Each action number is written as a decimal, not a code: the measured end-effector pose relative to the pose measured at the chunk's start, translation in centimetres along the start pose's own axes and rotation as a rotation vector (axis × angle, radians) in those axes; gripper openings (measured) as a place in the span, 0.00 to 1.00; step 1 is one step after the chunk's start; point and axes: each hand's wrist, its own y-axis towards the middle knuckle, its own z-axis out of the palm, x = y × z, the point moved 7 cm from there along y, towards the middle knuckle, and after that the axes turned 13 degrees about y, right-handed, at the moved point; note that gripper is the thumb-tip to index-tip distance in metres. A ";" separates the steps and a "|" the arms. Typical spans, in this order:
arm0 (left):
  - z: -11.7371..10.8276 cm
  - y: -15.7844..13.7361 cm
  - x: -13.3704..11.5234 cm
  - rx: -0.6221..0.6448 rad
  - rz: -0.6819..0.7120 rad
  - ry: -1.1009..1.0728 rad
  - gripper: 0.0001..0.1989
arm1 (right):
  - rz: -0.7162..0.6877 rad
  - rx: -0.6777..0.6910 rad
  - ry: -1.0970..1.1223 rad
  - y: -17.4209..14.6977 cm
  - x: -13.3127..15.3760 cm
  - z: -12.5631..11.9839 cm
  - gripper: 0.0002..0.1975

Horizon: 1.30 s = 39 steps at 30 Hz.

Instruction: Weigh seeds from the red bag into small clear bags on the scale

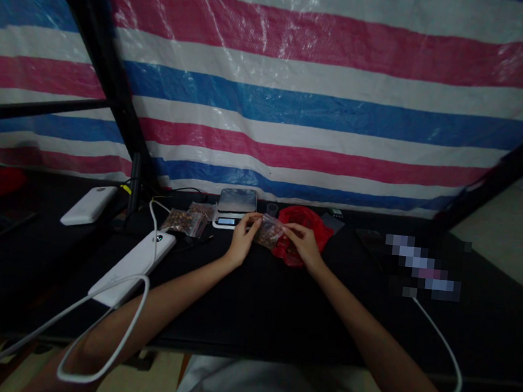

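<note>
Head view: left hand (242, 238) and right hand (305, 244) pinch the clear bag (267, 236) between them by its top edge.

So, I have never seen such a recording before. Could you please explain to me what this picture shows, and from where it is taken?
There is no machine here, only a person's two bare hands. The single picture comes from a camera worn on the head, looking forward and down. The left hand and right hand hold a clear bag of brown bits between them, near its top. On the dark table, to the left, lie two more filled bags and two white devices. Behind the hands are a small scale and a clear cup; a red bag lies by the right hand. A striped sheet hangs behind.
</note>
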 end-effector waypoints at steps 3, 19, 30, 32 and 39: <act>0.1 -0.3 -1.0 0.026 0.037 0.053 0.12 | -0.057 0.057 -0.052 -0.4 0.7 1.0 0.14; -1.0 0.3 0.8 -0.112 -0.114 -0.087 0.11 | -0.152 -0.047 -0.158 -0.4 1.7 -0.2 0.15; -0.4 0.7 1.6 -0.065 -0.075 -0.077 0.10 | -0.134 -0.044 -0.180 -0.4 1.1 0.2 0.15; -0.2 1.0 1.9 -0.043 -0.063 -0.072 0.10 | -0.093 -0.072 -0.160 -0.3 0.9 -0.2 0.16; 0.2 2.1 2.7 0.016 -0.089 -0.082 0.12 | -0.066 -0.100 -0.154 0.4 0.3 -0.7 0.17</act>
